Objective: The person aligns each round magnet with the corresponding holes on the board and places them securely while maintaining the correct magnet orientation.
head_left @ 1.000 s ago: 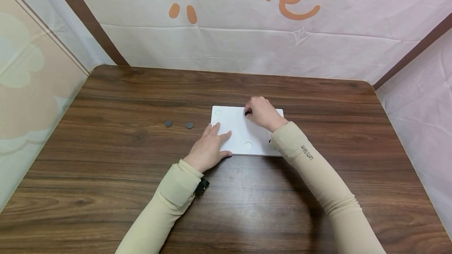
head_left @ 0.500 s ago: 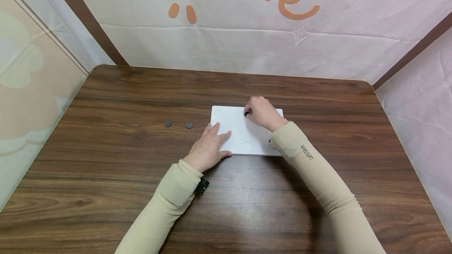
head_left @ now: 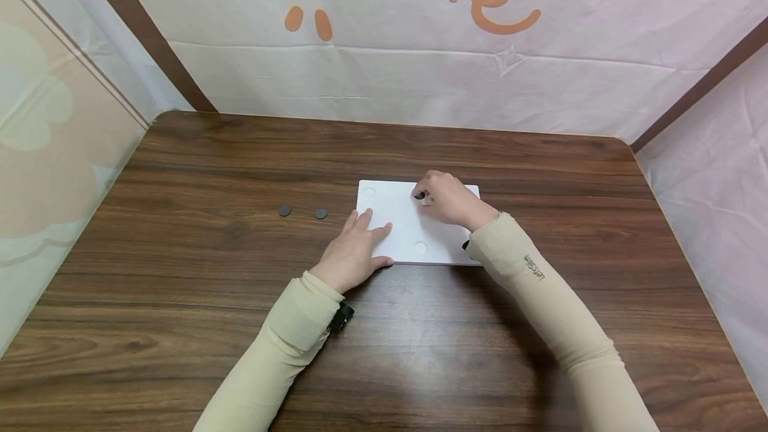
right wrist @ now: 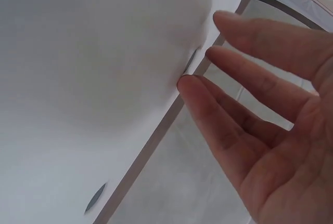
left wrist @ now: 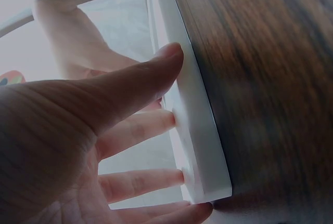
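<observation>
A thin white board (head_left: 401, 215) with shallow round recesses lies on the table. My left hand (head_left: 351, 251) rests on its left end, fingers spread on top and thumb (left wrist: 169, 60) along the near edge. My right hand (head_left: 447, 197) is over the far side of the board. Its fingertips are right at a dark round disc (head_left: 419, 196), which shows as a thin sliver of disc (right wrist: 191, 62) at the board's surface in the right wrist view. The thumb stands apart from the fingers there. Another dark disc (right wrist: 95, 199) sits in the board near the same edge.
Two loose dark discs, a left one (head_left: 285, 211) and a right one (head_left: 321, 214), lie on the wooden table (head_left: 240, 325) left of the board. Bare recesses show at the board's far left (head_left: 369, 191) and near middle (head_left: 420, 247). A printed curtain (head_left: 384, 79) hangs behind.
My right hand has loosened around the disc, with a gap now between thumb and fingers, and its wrist and forearm have shifted slightly right and nearer. My left hand stays put.
</observation>
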{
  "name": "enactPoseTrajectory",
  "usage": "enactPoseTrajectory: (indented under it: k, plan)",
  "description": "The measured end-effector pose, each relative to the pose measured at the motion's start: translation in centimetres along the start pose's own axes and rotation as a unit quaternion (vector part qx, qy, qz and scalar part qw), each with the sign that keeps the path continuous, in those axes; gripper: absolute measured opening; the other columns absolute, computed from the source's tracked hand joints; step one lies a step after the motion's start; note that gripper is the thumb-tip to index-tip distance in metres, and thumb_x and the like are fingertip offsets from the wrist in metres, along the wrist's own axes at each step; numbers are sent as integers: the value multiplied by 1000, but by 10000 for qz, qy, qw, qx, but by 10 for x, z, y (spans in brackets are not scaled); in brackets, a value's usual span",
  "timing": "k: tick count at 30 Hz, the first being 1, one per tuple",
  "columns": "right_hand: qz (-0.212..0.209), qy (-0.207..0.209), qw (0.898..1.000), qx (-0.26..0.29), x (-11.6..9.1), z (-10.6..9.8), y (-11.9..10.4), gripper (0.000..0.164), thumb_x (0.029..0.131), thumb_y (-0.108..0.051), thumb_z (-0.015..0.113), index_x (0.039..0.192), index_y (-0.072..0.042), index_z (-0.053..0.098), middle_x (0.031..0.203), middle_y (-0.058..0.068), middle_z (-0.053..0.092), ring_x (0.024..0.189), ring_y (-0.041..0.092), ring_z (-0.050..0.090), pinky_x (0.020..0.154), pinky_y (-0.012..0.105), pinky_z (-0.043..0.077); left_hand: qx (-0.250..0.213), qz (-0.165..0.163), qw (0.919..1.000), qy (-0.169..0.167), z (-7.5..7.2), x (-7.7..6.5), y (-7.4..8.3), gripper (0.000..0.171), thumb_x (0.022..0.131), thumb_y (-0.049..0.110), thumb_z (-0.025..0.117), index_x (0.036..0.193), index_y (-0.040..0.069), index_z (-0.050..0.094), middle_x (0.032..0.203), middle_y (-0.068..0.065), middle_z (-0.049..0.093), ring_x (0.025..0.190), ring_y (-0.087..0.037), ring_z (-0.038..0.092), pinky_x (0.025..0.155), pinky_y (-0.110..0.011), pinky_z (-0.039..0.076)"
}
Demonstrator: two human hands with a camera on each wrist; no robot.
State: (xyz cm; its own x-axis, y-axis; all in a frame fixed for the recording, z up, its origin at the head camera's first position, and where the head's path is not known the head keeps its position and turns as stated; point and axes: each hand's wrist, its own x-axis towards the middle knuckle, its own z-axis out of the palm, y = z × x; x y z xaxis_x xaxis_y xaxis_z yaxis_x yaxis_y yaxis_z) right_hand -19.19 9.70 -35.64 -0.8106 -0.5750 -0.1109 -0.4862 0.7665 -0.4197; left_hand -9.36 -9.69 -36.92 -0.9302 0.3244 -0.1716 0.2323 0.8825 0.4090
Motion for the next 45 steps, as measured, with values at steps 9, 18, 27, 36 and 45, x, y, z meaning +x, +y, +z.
enactPoseTrajectory:
  k: [9, 18, 27, 36, 45]
  plan:
    - [-618, 125, 9980, -33, -19, 0, 6, 29, 88, -5, 67, 116, 2, 67, 118, 19, 64, 102, 30, 64, 88, 39, 51, -9, 10, 10000, -23, 0, 1, 0, 59, 86, 32, 71, 138, 10, 53, 150, -28, 31, 140, -48, 24, 99, -55, 44]
    - [-540, 36, 9985, -128, -35, 1, 7, 31, 89, -9, 67, 119, -1, 66, 129, 19, 59, 121, 31, 56, 101, 41, 45, -24, -9, 10000, -65, 0, 0, 0, 58, 87, 31, 70, 138, 11, 53, 150, -28, 31, 141, -48, 23, 100, -55, 43]
    - [-415, -111, 9979, -474, -50, 0, 8, 31, 89, -11, 66, 120, -3, 66, 130, 20, 59, 119, 32, 58, 96, 43, 48, -62, 10, 10000, -21, 2, 0, 0, 58, 87, 32, 70, 139, 11, 53, 151, -28, 30, 141, -47, 23, 100, -55, 43]
    - [-422, -76, 9973, -589, -64, 0, 13, 32, 90, -11, 66, 120, -3, 65, 129, 22, 58, 119, 34, 57, 98, 44, 47, -67, 23, 10000, -32, 2, 0, 0, 58, 88, 31, 70, 139, 10, 52, 151, -28, 30, 141, -47, 23, 100, -56, 43]
    - [-419, 17, 9967, -697, -77, 0, 17, 31, 89, -10, 66, 118, -3, 66, 125, 19, 60, 110, 30, 61, 90, 42, 51, -49, 6, 10000, -7, 2, 0, 0, 58, 87, 31, 70, 139, 10, 53, 151, -28, 30, 141, -46, 23, 100, -56, 43]
